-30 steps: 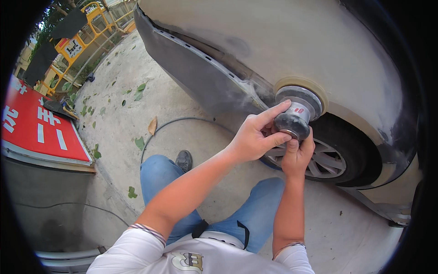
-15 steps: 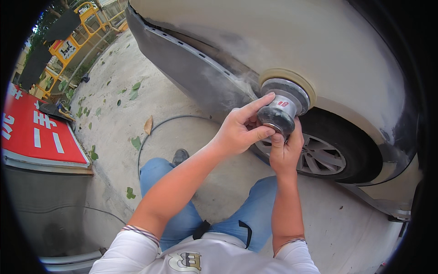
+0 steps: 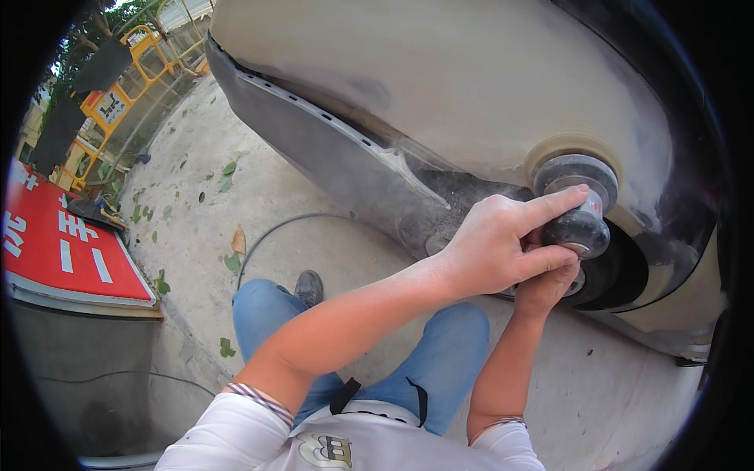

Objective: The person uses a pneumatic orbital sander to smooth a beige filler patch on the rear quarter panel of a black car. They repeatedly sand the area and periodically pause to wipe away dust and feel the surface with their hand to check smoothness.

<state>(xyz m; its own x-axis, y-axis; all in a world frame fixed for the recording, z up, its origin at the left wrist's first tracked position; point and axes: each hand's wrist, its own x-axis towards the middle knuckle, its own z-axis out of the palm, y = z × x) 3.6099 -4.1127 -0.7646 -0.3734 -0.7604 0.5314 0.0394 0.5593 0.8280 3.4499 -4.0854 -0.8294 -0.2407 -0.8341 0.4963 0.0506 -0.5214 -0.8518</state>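
Note:
A round orbital sander (image 3: 581, 200) with a grey-black body rests against the beige, sanded car fender (image 3: 455, 86) just above the wheel. Both my hands grip it. My left hand (image 3: 503, 239) wraps its side, with the index finger stretched along the body and the thumb near its rear end. Below it my right hand (image 3: 550, 286) holds the sander from underneath, partly hidden behind the left thumb. The sanding pad's edge blurs against the panel. Fine dust hangs near the fender's edge, and pale dust coats my left hand.
A dark grey bumper (image 3: 306, 133) hangs apart from the fender at left. The tyre (image 3: 628, 271) sits under the arch. A hose (image 3: 271, 229) curves over the concrete floor. At left are a red sign (image 3: 78, 243) and yellow barriers (image 3: 145, 59); leaves lie scattered.
Both hands have carried the sander to the right along the fender, toward the panel above the wheel. My left arm now reaches farther across.

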